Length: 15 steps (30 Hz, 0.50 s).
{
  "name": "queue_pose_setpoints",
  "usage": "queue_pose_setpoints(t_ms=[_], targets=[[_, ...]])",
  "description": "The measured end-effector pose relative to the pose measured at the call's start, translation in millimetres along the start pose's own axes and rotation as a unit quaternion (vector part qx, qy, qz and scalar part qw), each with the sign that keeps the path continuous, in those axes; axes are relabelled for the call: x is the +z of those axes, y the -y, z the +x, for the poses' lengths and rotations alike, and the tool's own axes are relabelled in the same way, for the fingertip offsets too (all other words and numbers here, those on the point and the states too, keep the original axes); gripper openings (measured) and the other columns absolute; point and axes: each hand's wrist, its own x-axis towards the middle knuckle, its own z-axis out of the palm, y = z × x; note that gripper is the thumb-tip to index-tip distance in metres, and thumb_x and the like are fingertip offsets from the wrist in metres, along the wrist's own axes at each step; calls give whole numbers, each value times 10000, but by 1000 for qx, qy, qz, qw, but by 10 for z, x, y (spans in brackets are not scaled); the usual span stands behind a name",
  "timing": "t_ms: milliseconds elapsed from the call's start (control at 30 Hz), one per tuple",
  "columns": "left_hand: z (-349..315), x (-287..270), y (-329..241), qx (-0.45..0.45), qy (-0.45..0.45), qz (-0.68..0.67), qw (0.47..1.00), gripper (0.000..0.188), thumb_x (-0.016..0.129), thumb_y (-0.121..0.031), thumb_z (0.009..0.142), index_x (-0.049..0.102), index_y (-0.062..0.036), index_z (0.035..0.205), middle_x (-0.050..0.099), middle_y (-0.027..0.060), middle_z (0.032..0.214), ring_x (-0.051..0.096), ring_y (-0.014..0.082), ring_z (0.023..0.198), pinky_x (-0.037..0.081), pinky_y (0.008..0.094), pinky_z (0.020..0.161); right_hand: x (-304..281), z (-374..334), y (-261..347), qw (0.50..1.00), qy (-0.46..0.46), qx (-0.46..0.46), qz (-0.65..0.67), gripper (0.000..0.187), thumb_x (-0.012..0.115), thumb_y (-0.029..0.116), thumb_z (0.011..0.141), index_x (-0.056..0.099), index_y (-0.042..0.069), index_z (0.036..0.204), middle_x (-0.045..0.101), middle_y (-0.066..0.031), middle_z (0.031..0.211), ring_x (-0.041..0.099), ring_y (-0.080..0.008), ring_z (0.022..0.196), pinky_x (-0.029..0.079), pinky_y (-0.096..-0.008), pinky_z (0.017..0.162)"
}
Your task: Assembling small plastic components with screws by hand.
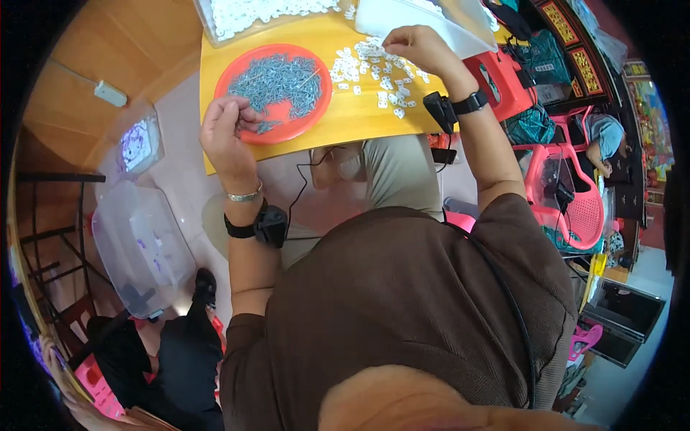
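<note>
My left hand point(224, 131) hangs over the left rim of a round red plate point(291, 131), its fingers curled together. Whatever they hold is too small to make out. A heap of small grey metal screws point(277, 82) covers most of that plate, with a bare patch near its front. At the right, my right hand point(424, 49) is above the loose white plastic pieces point(370, 61), close to a white bin. Its thumb and fingertips meet in a pinch, and I cannot see what lies between them. Each white piece looks small and flat, with holes.
Behind the plate, a clear tub point(251, 18) holds many white pieces. A white bin point(431, 32) stands on the yellow table point(309, 147) at the back right. Beside the table are a red stool point(503, 86) and a pink chair point(586, 208). A person in dark trousers point(183, 359) sits lower left.
</note>
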Motion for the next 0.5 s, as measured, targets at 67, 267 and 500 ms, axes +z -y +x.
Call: queue_pose_setpoints(t_ms=[67,267,500], targets=[[-4,4,30,4,5,22,1000,211,456,-152,872,563,27,840,563,79,692,550,146,610,430,234,562,100,32,-52,999,0,-8,-39,189,624,205,753,670,74,881,654,-114,753,617,-253,664,480,-325,637],[-96,150,49,-15,16,49,999,193,475,-135,859,576,15,792,553,42,663,515,104,594,403,216,559,293,85,-110,992,56,8,-113,183,631,208,711,681,98,849,649,-114,753,614,-269,694,479,-356,649],[-106,178,111,-23,48,66,996,191,460,-133,868,574,15,826,562,53,675,532,128,603,412,229,571,400,31,-11,984,84,34,-152,162,604,194,718,679,109,834,656,-102,774,617,-271,721,485,-364,668]])
